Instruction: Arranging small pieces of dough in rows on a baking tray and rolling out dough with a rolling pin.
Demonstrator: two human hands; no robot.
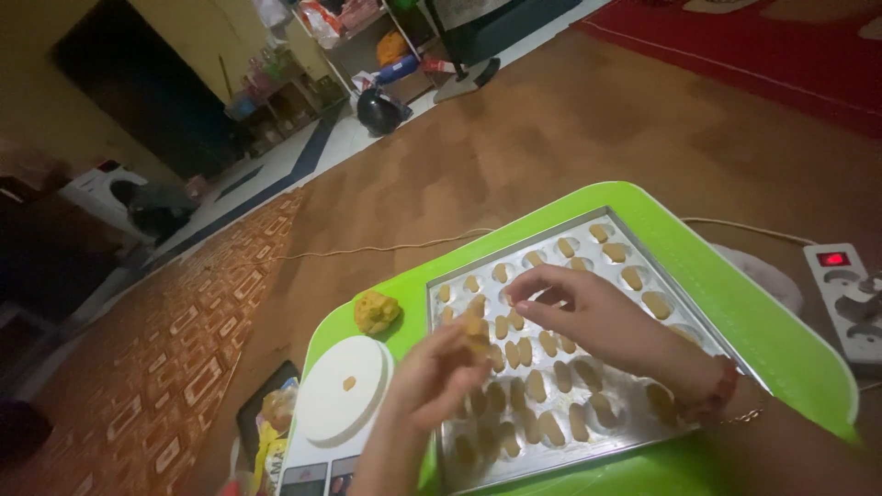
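On the brown carpet sits a green tray [790, 340], and on it a metal baking pan [441, 289] lies flat so its shallow hollows face up. Most of the hollows hold small oblong dough pieces [536, 386], one to each, in rows; a few hollows at the pan's right side look bare. Just left of the pan, on the same green tray, rests a yellow dough lump [376, 311], close enough for either hand to reach. Beside that stands a small scale [342, 390] with a round white plate, a tiny crumb of dough on it.

Over the left part of the pan the left hand [432, 381] comes up from the bottom edge, wrist bent back, its fingertips pinched shut on a dough bit [475, 332] held just above the rows. The right hand [588, 317] reaches in from the lower right, a beaded bracelet [721, 390] at the wrist, palm turned down, fingers curled and nearly meeting the thumb. Whether it grips anything I cannot tell; nothing shows between the fingertips. The two hands are close, fingertips almost touching.

A white power strip [850, 303] with a red switch lies on the carpet at the far right.
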